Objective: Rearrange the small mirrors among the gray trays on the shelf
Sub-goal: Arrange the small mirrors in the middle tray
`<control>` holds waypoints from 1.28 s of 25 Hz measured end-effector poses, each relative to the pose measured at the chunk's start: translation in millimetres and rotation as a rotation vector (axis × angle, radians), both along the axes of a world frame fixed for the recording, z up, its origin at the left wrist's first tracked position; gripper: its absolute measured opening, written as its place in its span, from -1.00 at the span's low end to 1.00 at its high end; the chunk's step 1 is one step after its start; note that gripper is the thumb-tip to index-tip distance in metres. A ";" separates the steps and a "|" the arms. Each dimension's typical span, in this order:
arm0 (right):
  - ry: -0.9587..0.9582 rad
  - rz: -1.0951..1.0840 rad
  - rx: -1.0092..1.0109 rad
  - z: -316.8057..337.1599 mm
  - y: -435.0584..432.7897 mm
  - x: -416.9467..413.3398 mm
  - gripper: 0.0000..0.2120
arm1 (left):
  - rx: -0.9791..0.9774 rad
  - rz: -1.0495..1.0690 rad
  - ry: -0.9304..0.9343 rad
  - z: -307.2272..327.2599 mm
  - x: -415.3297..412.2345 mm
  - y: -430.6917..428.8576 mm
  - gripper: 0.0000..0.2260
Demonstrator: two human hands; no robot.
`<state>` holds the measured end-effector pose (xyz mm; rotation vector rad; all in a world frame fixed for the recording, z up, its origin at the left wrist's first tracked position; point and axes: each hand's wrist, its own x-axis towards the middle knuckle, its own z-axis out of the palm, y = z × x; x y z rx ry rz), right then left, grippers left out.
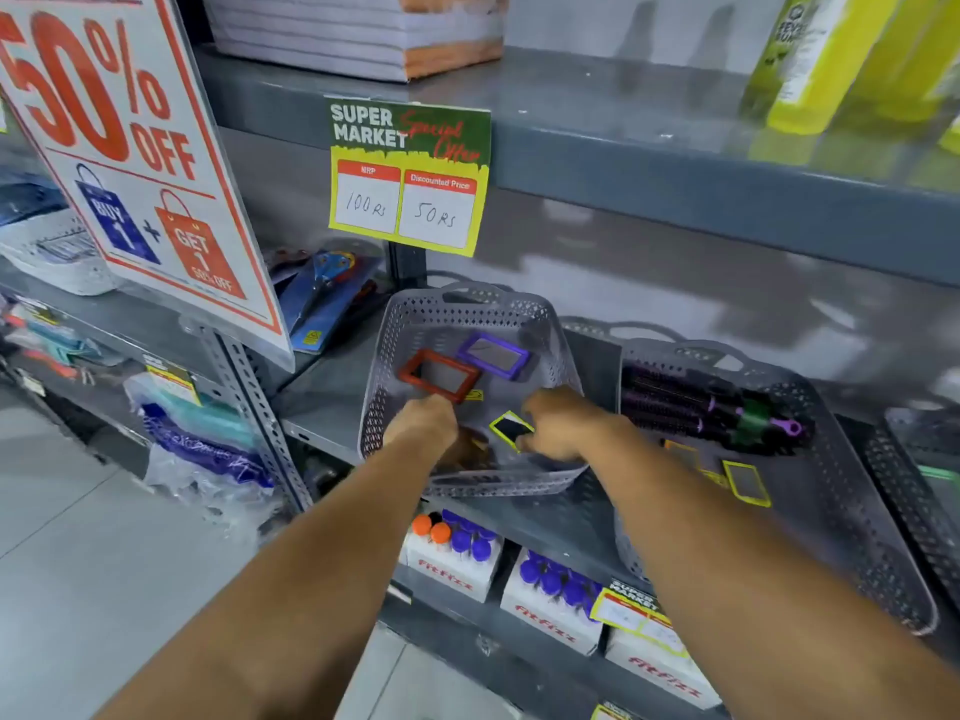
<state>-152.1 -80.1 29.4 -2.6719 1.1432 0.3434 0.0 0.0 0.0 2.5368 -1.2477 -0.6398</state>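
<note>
A grey perforated tray (415,324) sits on the middle shelf, tilted toward me. Inside it lie a purple-framed mirror (492,354) and a red-framed mirror (439,375). My left hand (423,426) grips the near corner of the red-framed mirror. My right hand (558,426) holds a small yellow-framed mirror (511,429) just above the tray's near right part. A second grey tray (841,511) to the right holds another yellow-framed mirror (746,483) and dark hairbrushes (696,405).
A price card (408,176) hangs from the upper shelf edge above the tray. A big 50% off sign (130,153) leans at left. White boxes of bottles (452,556) fill the shelf below. A third tray (924,470) shows at far right.
</note>
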 end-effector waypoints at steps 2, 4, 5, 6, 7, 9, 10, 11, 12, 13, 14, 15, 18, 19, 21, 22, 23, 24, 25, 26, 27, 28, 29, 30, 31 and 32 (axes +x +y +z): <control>-0.004 -0.059 0.007 -3.7 -0.7 4.0 -0.76 | 0.042 0.010 -0.007 -4.2 3.0 -4.4 -0.69; 0.010 -0.098 0.021 -8.5 -0.5 8.5 -0.76 | 0.043 0.015 -0.006 -6.2 3.9 -4.5 -0.68; 0.010 -0.110 0.032 -10.3 -0.2 11.3 -0.76 | 0.047 0.000 -0.019 -6.7 3.3 -5.6 -0.68; 0.013 -0.121 0.038 -11.4 0.5 13.5 -0.75 | 0.047 -0.007 -0.028 -7.7 2.5 -5.7 -0.68; 0.013 -0.124 0.033 -12.5 0.7 15.0 -0.74 | 0.049 -0.019 -0.043 -8.4 2.1 -5.6 -0.69; 0.029 -0.130 -0.012 -15.9 -0.1 16.3 -0.78 | 0.041 -0.019 -0.045 -8.0 0.7 -5.0 -0.70; 0.031 -0.132 -0.028 -16.7 -0.3 17.3 -0.82 | 0.032 -0.010 -0.035 -7.4 0.7 -4.5 -0.71; 0.033 -0.132 -0.039 -17.8 -0.4 18.0 -0.85 | 0.027 -0.007 -0.034 -7.2 0.0 -3.7 -0.72; 0.035 -0.133 -0.045 -19.4 -0.7 18.5 -0.85 | 0.024 -0.003 -0.038 -6.0 -0.9 -2.2 -0.73; 0.033 -0.135 -0.050 -20.5 -0.9 19.0 -0.85 | 0.016 0.001 -0.038 -5.5 -1.3 -1.2 -0.73; 0.030 -0.138 -0.054 -21.5 -0.8 18.9 -0.84 | 0.007 0.005 -0.035 -4.9 -2.5 0.0 -0.73; 0.020 -0.143 -0.059 -22.3 -0.3 19.0 -0.82 | -0.004 0.007 -0.035 -4.7 -3.2 0.9 -0.74; -0.025 -0.182 -0.061 -23.5 0.2 18.9 -0.76 | -0.023 -0.003 -0.051 -1.3 -3.0 4.2 -0.79; -0.042 -0.197 -0.065 -22.6 0.6 18.5 -0.73 | -0.024 -0.013 -0.064 0.9 -2.2 5.4 -0.83; -0.084 -0.225 -0.084 -18.0 0.4 16.4 -0.70 | -0.037 -0.035 -0.078 7.8 -0.4 7.8 -0.91; -0.110 -0.240 -0.094 -13.8 0.2 13.9 -0.69 | -0.048 -0.047 -0.078 12.9 -0.6 8.7 -0.94; -0.135 -0.255 -0.106 -9.1 -0.6 10.2 -0.69 | -0.056 -0.059 -0.073 18.6 -1.2 9.1 -0.95; -0.153 -0.271 -0.121 -3.6 -2.0 4.8 -0.70 | -0.060 -0.070 -0.058 25.0 -2.6 9.4 -0.94; -0.171 -0.290 -0.132 2.2 -4.0 -1.0 -0.71 | -0.065 -0.081 -0.038 31.7 -4.0 8.7 -0.90; -0.193 -0.319 -0.139 8.2 -6.0 -8.4 -0.71 | -0.065 -0.101 -0.021 38.4 -6.7 7.9 -0.86; -0.216 -0.348 -0.145 14.1 -7.9 -17.6 -0.70 | -0.065 -0.135 -0.019 45.0 -11.0 6.5 -0.84; -0.236 -0.372 -0.154 19.5 -9.8 -27.9 -0.69 | -0.065 -0.176 -0.033 51.3 -16.6 5.0 -0.83; -0.250 -0.392 -0.171 23.9 -11.8 -40.9 -0.68 | -0.072 -0.217 -0.050 57.3 -24.6 2.3 -0.82; -0.261 -0.409 -0.186 27.1 -13.6 -52.2 -0.68 | -0.085 -0.248 -0.063 63.0 -31.7 -0.3 -0.80; -0.274 -0.431 -0.193 29.3 -15.4 -65.2 -0.68 | -0.101 -0.278 -0.068 68.6 -40.3 -3.5 -0.79; -0.297 -0.462 -0.187 31.1 -16.9 -79.7 -0.69 | -0.113 -0.310 -0.067 74.0 -50.8 -7.4 -0.77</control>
